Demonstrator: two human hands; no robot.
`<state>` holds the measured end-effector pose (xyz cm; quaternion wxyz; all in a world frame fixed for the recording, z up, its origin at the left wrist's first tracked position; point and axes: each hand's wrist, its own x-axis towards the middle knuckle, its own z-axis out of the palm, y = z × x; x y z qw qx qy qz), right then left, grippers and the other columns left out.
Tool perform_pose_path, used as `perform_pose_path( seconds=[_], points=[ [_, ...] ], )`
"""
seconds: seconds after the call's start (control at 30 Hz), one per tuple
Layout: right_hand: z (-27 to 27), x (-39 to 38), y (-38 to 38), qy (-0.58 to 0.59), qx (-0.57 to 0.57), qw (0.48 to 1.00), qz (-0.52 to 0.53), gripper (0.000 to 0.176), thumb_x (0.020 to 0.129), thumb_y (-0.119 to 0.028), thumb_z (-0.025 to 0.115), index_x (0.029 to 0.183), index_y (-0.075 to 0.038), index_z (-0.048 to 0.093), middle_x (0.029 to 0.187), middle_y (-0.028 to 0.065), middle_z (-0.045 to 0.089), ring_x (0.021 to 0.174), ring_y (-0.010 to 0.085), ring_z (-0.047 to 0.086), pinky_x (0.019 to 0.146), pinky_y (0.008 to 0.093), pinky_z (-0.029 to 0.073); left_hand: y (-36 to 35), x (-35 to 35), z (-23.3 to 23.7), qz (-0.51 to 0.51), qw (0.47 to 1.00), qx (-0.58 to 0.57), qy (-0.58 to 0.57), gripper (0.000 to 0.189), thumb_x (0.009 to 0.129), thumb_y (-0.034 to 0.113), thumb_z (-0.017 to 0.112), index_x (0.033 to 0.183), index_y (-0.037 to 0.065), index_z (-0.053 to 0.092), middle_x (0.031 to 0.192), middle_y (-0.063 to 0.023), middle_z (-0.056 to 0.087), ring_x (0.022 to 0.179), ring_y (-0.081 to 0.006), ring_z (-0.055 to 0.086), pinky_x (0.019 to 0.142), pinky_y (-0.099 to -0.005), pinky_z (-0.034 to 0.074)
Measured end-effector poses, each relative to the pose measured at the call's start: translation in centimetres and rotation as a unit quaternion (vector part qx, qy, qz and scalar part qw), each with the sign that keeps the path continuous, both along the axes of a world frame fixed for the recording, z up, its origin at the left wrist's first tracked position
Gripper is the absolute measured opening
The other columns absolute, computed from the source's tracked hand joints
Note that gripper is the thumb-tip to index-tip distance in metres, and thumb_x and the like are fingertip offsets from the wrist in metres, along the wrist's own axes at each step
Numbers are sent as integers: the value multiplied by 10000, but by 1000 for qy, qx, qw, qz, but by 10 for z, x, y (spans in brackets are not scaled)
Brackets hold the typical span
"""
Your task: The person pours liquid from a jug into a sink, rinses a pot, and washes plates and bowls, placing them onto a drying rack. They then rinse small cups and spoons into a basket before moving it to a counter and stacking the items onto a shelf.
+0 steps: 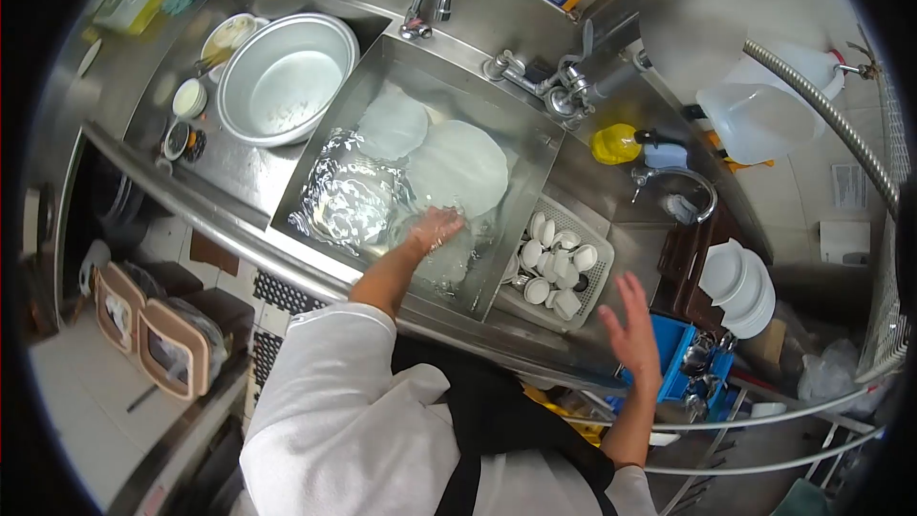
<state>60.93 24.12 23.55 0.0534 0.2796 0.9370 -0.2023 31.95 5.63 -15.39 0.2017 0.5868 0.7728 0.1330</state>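
Observation:
My left hand (439,228) is in the water of the steel sink (521,91), low in the basin, with its fingers apart. Just above it lies a large round whitish disc (458,170) under the water, and a smaller one (393,124) sits up and to its left. Another pale shape (444,263) shows dimly below the hand. My right hand (630,323) is raised in the air with fingers spread, holding nothing, right of a white basket (597,277) of small white cups (549,261).
A big metal pot (289,76) stands on the left counter. Behind the sink are a faucet (425,8) and a sprayer valve (565,96). A yellow soap bottle (614,144), stacked white plates (740,287) and a blue bin (676,355) are on the right.

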Motion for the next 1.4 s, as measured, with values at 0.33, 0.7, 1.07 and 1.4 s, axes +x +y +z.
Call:
perform_pose_path(
  seconds=[0.33,0.7,1.07,1.4],
  points=[
    [-86,-36,-115,-44,-299,947,-106,466,957,-203,609,1380,-31,519,1330,211,582,1234,336,575,1022,396,459,1,-22,-25,-88,987,-132,13,268,923,163,499,1130,129,666,1248,-126,650,1240,-234,557,979,-395,479],
    [-290,-184,-88,72,-165,977,-118,633,854,-196,669,1422,-27,446,1235,290,607,1201,452,558,1058,473,427,-26,-77,82,7,979,110,-171,232,875,121,628,1090,36,655,1083,-127,681,1043,-314,649,940,-391,506],
    [-239,-168,-87,-56,-139,971,-188,389,889,-42,483,1267,30,424,1194,339,577,1115,516,556,971,549,435,-48,-221,-85,602,771,30,-208,413,886,261,692,1223,31,629,1191,-144,665,1091,-321,640,922,-413,511],
    [-205,-147,-91,6,-161,957,-242,431,924,-37,457,1352,-18,412,1204,308,581,1138,498,547,981,522,427,-64,-232,-82,446,872,45,-199,392,885,316,643,1206,94,661,1146,-156,680,1070,-328,657,886,-435,526]
  ],
)
